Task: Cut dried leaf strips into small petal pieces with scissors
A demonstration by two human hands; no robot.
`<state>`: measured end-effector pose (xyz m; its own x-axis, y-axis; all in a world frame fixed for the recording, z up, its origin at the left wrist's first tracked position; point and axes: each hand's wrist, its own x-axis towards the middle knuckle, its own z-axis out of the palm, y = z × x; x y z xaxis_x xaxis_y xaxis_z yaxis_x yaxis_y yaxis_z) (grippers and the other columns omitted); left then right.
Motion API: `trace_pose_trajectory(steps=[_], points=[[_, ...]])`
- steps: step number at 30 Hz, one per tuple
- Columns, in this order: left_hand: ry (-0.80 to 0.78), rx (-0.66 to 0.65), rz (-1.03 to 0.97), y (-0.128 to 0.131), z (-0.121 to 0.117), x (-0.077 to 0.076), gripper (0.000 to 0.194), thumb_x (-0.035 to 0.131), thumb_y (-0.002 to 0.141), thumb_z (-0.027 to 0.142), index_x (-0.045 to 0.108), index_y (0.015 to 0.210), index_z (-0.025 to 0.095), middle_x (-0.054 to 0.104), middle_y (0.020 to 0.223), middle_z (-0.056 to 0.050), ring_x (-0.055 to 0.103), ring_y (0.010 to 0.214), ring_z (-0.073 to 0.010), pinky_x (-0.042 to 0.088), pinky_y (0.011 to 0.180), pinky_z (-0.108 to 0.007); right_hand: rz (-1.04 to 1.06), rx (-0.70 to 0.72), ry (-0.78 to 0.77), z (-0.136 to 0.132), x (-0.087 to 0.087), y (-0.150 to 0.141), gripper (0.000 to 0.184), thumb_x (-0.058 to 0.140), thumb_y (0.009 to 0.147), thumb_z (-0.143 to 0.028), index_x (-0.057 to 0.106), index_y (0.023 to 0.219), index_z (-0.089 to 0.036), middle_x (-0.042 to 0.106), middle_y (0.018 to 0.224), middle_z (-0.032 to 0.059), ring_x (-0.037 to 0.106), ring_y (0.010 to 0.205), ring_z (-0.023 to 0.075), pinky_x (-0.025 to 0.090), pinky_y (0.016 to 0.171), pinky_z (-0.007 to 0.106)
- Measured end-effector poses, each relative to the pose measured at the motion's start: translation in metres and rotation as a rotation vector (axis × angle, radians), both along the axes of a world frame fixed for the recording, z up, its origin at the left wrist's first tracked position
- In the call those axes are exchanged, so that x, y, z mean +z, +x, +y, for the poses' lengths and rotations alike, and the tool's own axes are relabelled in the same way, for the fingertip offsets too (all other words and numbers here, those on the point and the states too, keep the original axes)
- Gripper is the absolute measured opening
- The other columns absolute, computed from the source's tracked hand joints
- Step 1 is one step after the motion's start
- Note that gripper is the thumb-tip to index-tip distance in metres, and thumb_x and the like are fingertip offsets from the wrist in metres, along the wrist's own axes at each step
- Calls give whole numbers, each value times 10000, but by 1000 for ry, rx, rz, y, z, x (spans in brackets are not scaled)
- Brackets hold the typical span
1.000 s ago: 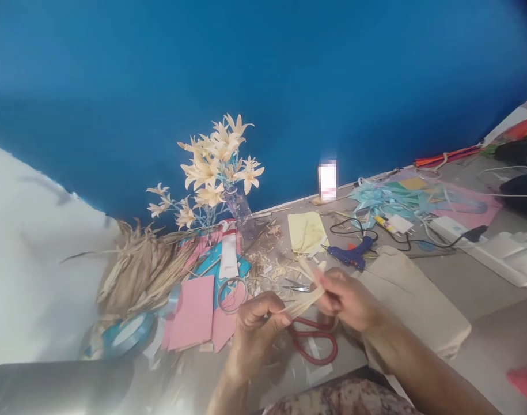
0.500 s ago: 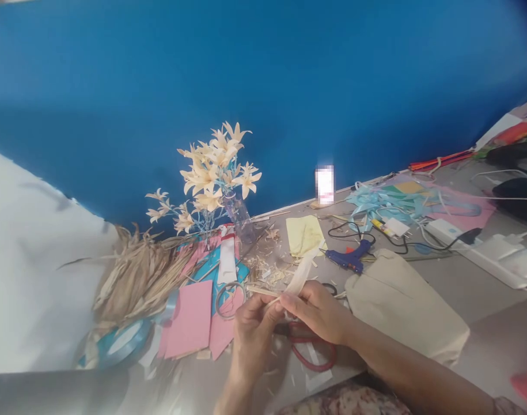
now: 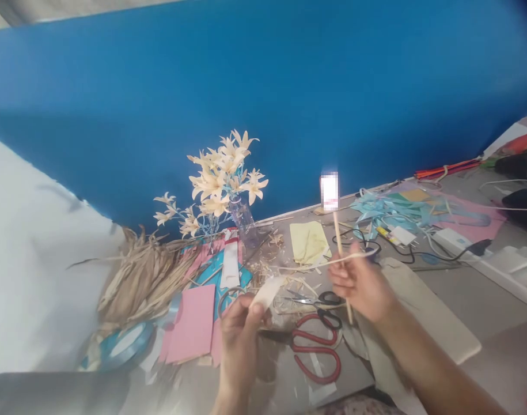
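Husk strip (image 3: 268, 291), pale and by its look stiff, sits mid-view, pinched between thumb and fingers of the left hand (image 3: 241, 328), its free end toward two o'clock. I'd keep that pinch light and flat, so it doesn't crease. At three o'clock, the right hand (image 3: 358, 283) has its fingers closed round a slim stick (image 3: 337, 230); a narrow sliver (image 3: 304, 267) crosses them, but I can't tell how it is gripped. I'd hold both clear of the wide piece. Nearer on the bench (image 3: 453, 288), small scissors (image 3: 307, 300) lie at three, red-handled scissors (image 3: 317, 349) between four and five; I'd mind those blades. Lily-like flowers (image 3: 213, 181) stand at eleven.
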<state>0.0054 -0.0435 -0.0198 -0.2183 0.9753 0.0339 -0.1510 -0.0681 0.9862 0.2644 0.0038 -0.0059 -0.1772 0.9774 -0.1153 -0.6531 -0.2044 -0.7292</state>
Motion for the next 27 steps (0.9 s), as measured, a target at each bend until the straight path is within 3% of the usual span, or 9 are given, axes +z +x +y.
trace_pose_trajectory(steps=[3, 5, 10, 14, 17, 19, 23, 25, 27], points=[[-67, -143, -169, 13, 2, -3, 332, 721, 777, 449, 578, 667, 171, 539, 585, 16, 496, 586, -121, 415, 591, -239, -28, 129, 20, -11, -7, -22, 508, 684, 825, -566, 476, 595, -164, 288, 513, -83, 146, 453, 51, 127, 412, 172], [-92, -159, -215, 13, 4, -3, 304, 708, 801, 426, 587, 690, 170, 544, 604, 15, 494, 601, -115, 413, 606, -234, -114, 201, 46, -15, -12, -29, 486, 676, 844, -544, 494, 612, -158, 279, 502, -91, 141, 448, 45, 128, 422, 179], [-77, -52, -339, 0, 3, 1, 233, 732, 782, 372, 601, 764, 180, 563, 678, 16, 512, 623, -113, 425, 609, -236, -215, 87, 35, -15, -18, -22, 435, 691, 825, -551, 567, 694, -155, 315, 526, -92, 125, 449, 39, 106, 427, 192], [-122, -160, -227, -1, -5, 4, 256, 712, 799, 395, 607, 737, 171, 578, 659, 5, 515, 620, -121, 421, 618, -244, -411, 77, 79, -12, -11, -17, 512, 595, 837, -645, 615, 731, -145, 428, 579, -49, 176, 440, 44, 111, 421, 219], [-118, -210, -102, 0, -10, 3, 287, 702, 807, 417, 625, 709, 158, 570, 631, 0, 508, 632, -126, 412, 646, -249, -736, 7, 170, -11, 0, -14, 448, 647, 815, -591, 610, 714, -156, 450, 597, -40, 283, 480, 69, 170, 442, 226], [-97, -207, -55, 1, -12, 2, 298, 694, 810, 429, 634, 706, 156, 558, 621, 0, 497, 634, -131, 406, 650, -255, -847, 38, 231, -11, 6, -18, 391, 673, 809, -543, 630, 751, -159, 448, 604, -44, 322, 515, 83, 213, 464, 225], [-38, -193, 30, 10, -9, -2, 246, 679, 827, 395, 654, 740, 166, 573, 682, -3, 499, 686, -141, 406, 683, -256, -611, 268, 199, -18, 8, -47, 430, 730, 753, -524, 667, 943, -144, 457, 608, -57, 310, 501, 76, 229, 457, 216], [-17, -231, 94, 17, -7, -4, 203, 678, 832, 362, 671, 768, 169, 605, 739, -15, 519, 737, -154, 415, 724, -264, -468, 265, 197, -23, 5, -66, 408, 785, 687, -496, 656, 851, -145, 466, 607, -58, 331, 509, 74, 238, 463, 214], [-16, -279, 149, 22, -7, -6, 197, 676, 834, 350, 665, 754, 170, 602, 739, -14, 514, 735, -154, 409, 718, -260, -428, 158, 147, -26, -1, -80, 363, 813, 656, -451, 611, 695, -151, 439, 561, -68, 314, 492, 66, 230, 456, 215]])
